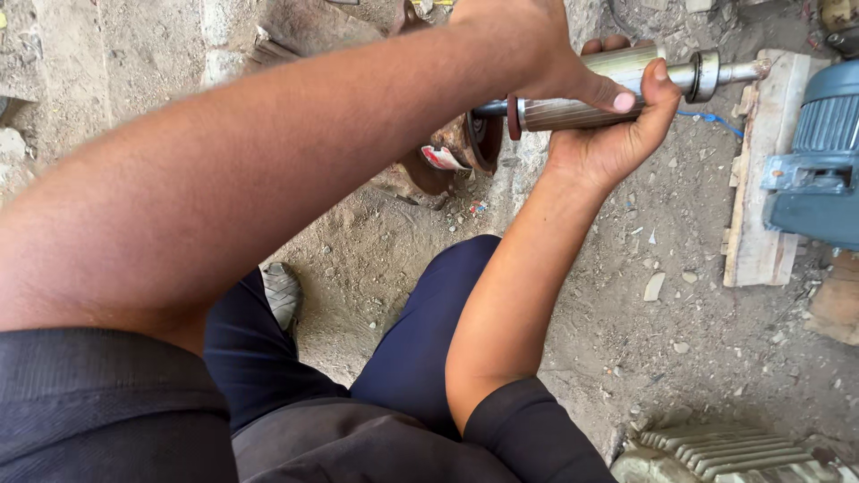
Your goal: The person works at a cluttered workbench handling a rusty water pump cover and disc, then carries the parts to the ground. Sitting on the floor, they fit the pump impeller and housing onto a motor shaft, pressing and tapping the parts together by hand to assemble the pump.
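Both hands on rotor (586, 89), held level above dirt floor (555, 295). Right hand (617, 134) cupped beneath, fingers wrapped round ribbed core. Left hand (528, 45) pressed on top, thumb along core. Shaft end near plank (761, 179) bearing blue motor (819, 152).

A blue electric motor (819, 156) sits at the right edge on a pale wooden board (761, 179), which lies flat on the dirt floor (626, 340). A thin blue wire (711, 118) runs just left of the board. Small stones and chips are scattered over the floor. A grey ribbed metal casing (725, 452) shows at the bottom right corner. A worn grey shoe (282, 295) rests on the floor near the dark trousers (420, 349).
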